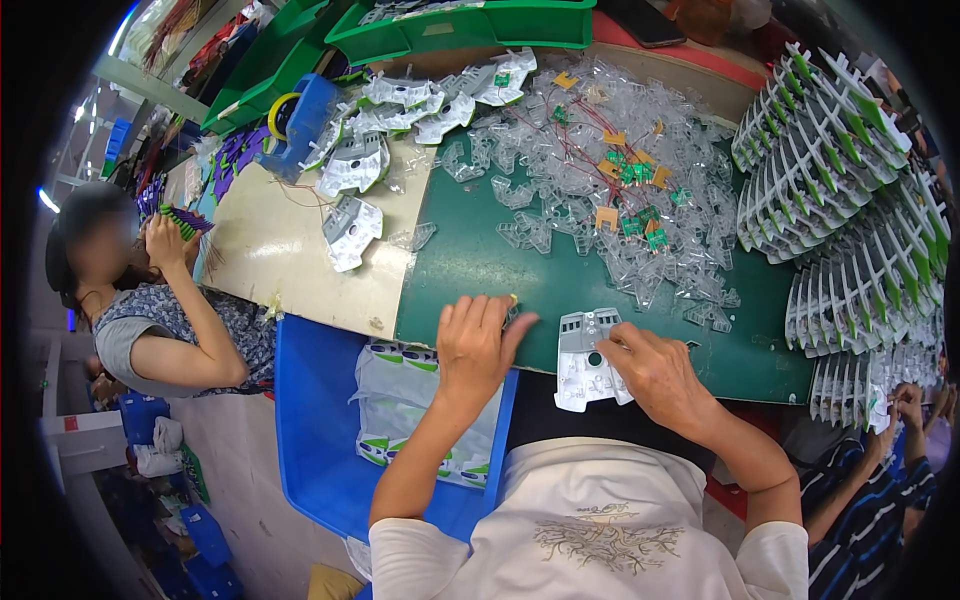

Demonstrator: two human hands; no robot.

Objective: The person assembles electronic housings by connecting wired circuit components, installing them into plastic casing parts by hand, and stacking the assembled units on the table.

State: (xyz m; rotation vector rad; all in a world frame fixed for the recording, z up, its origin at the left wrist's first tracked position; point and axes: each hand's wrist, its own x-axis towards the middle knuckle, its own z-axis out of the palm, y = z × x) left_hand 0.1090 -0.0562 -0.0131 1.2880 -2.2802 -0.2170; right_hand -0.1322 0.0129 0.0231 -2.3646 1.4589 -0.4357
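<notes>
My right hand [655, 375] grips the right side of a white and grey plastic housing [583, 375], which lies at the green table's front edge and overhangs it slightly. The housing has a round hole and small moulded details on its face. To its left, my left hand [475, 345] rests over the table edge, thumb spread away from the bent fingers. A tiny yellowish spot shows by the index fingertip; I cannot tell what it is. Beyond both hands spreads a pile of clear plastic pieces [640, 265], mixed with green circuit boards [635, 172], orange-yellow pieces and thin red wires.
Several loose housings [352, 228] lie at the back left. Tall stacks of similar housings [820, 160] stand at the right. A blue bin [300, 440] with wrapped parts sits below the left edge. Green trays [460, 30] line the back. Other people [180, 330] work at both sides.
</notes>
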